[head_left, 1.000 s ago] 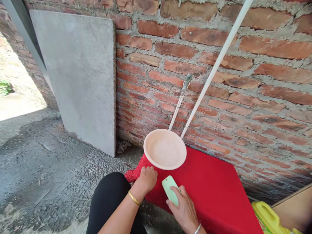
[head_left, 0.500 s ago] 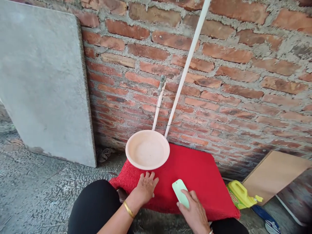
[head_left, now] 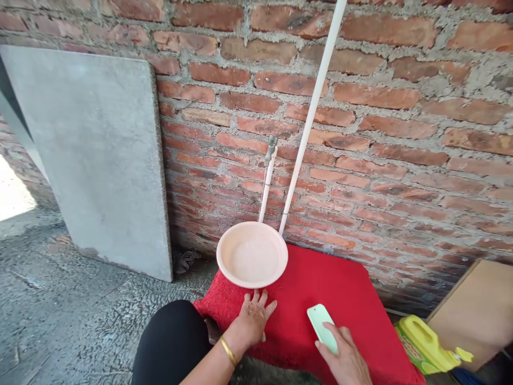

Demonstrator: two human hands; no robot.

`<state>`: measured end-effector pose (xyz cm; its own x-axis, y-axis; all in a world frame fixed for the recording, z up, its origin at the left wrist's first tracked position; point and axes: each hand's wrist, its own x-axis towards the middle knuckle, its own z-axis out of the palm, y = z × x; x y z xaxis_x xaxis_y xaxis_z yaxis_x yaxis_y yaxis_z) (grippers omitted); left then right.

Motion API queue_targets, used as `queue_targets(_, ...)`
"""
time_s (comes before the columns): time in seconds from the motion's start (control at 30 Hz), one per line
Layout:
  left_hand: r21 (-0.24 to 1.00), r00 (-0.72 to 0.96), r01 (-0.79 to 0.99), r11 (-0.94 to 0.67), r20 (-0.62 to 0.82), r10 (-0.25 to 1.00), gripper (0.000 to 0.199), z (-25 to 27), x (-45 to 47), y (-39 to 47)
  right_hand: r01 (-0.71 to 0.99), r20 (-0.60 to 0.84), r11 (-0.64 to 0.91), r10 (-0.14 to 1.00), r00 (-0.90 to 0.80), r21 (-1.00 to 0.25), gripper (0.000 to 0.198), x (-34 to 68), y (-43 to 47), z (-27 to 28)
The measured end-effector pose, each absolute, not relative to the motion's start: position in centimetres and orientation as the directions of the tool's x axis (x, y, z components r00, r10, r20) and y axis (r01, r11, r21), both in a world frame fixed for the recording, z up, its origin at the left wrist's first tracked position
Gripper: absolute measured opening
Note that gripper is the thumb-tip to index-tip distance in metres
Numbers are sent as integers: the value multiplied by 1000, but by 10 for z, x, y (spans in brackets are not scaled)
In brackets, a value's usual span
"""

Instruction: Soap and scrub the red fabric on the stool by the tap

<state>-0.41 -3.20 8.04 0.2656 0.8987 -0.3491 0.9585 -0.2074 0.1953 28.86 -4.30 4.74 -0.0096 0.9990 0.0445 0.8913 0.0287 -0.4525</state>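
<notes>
Soft, diffuse daylight fills most of the view at moderate brightness, leaving no hard shadows on the left hand (head_left: 252, 322) or the right hand (head_left: 348, 357), both fairly crisp. At the far left, a patch of ground (head_left: 14, 191) burns out to near white. The wet floor (head_left: 104, 326) gives off a scattered, dull sheen. The red-covered bench (head_left: 324, 278) looks strongly saturated, with deep shade beneath it; the lower right corner is darkest. Wide-angle distortion fans and stretches the brick wall (head_left: 401, 139) toward the edges, where detail softens.
</notes>
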Motion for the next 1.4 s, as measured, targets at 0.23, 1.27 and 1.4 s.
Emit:
queue_targets(0.23,203,282,953,-225,-321,904,95,79,-7,-33,907,62,-139,982,178,-398,57,331,-30,55)
queue_targets(1.27,227,309,942,-247,-301,902,90,83,-9,-34,928,43,157,988,-151,-337,38,198,12,80)
queue_targets(1.4,224,315,941,-254,-304,899,90,79,-9,-32,964,-71,18,997,-38,-264,40,227,18,83)
